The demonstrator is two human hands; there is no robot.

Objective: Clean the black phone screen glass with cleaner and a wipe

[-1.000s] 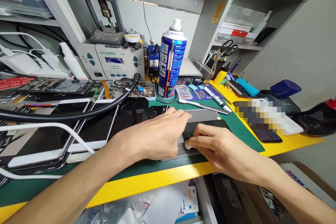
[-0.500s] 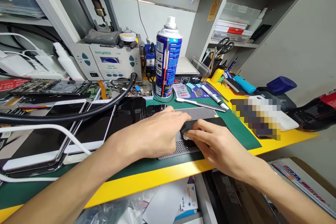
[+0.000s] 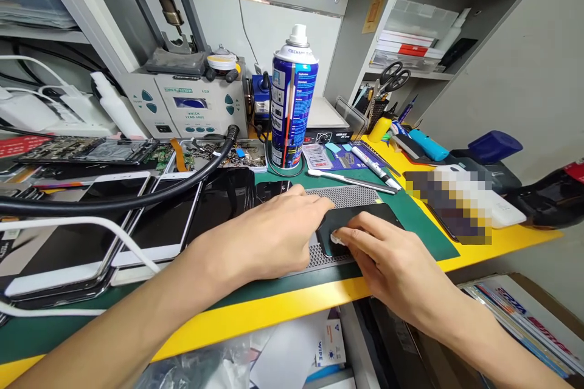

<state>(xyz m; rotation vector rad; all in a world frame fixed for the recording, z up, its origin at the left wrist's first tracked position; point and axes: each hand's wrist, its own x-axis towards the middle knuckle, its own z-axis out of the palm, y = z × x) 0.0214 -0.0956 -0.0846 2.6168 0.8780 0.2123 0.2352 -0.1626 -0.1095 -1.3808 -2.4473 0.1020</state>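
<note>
A black phone-like panel [image 3: 349, 215] lies on a perforated grey metal plate [image 3: 349, 196] on the green mat. My right hand [image 3: 387, 252] is closed, pinching a small white wad [image 3: 336, 238] against the panel's surface. My left hand [image 3: 274, 231] is at the panel's left end, its index finger stretched to the panel's edge and the other fingers curled under; whether it grips the panel is hidden. Behind my hands stands a blue spray can [image 3: 294, 103] with a white cap. A white-ended brush [image 3: 337, 180] lies between can and plate.
Several phones [image 3: 150, 225] lie at the left, crossed by a black hose [image 3: 182, 196] and a white cable [image 3: 109, 225]. A grey heating station [image 3: 191, 103] stands behind. At the right are a white phone [image 3: 497, 209], a dark bottle [image 3: 547, 197] and the yellow table edge [image 3: 274, 310].
My right hand has moved slightly right with the white wad, uncovering more of the black panel's left part. My left hand has barely moved. The view has shifted slightly.
</note>
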